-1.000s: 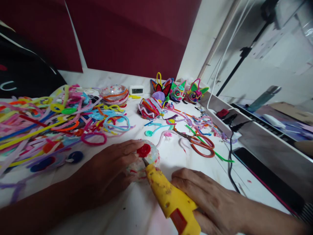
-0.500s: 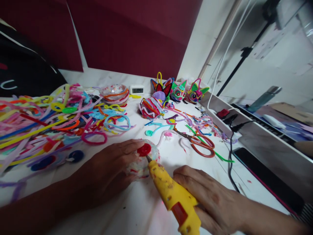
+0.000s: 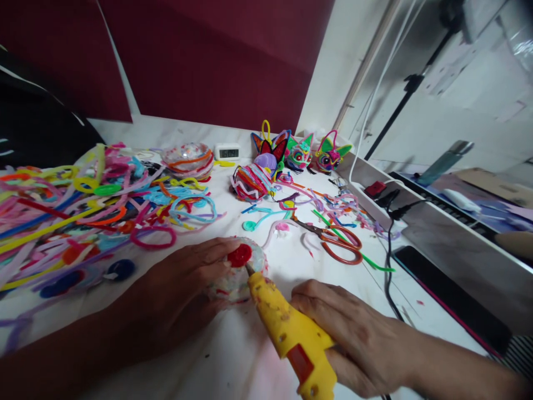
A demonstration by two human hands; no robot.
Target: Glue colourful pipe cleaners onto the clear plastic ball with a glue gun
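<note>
My left hand [image 3: 183, 283] is wrapped around a whitish, see-through ball [image 3: 260, 260] on the tabletop, its fingers closed on the near left side. A red coiled disc [image 3: 240, 255] lies on the ball's upper surface, next to my fingertips. In my right hand [image 3: 353, 333] is a yellow hot glue gun [image 3: 283, 316], gripped around its handle and pointing up and left. Its metal nozzle is at the ball's surface, just below and right of the red disc. Whether the nozzle touches cannot be made out.
A heap of coloured pipe cleaners [image 3: 104, 205] spreads over the left side, with a wrapped bowl [image 3: 189, 158] behind it. Orange-handled scissors [image 3: 341, 244], a striped ball [image 3: 252, 180] and finished animal heads [image 3: 300, 153] lie beyond. A phone [image 3: 452, 300] and black cable [image 3: 389, 266] are at right.
The whole view has shifted slightly, so things appear a little further left. The nozzle sits slightly further from the red disc. Both hands keep their holds.
</note>
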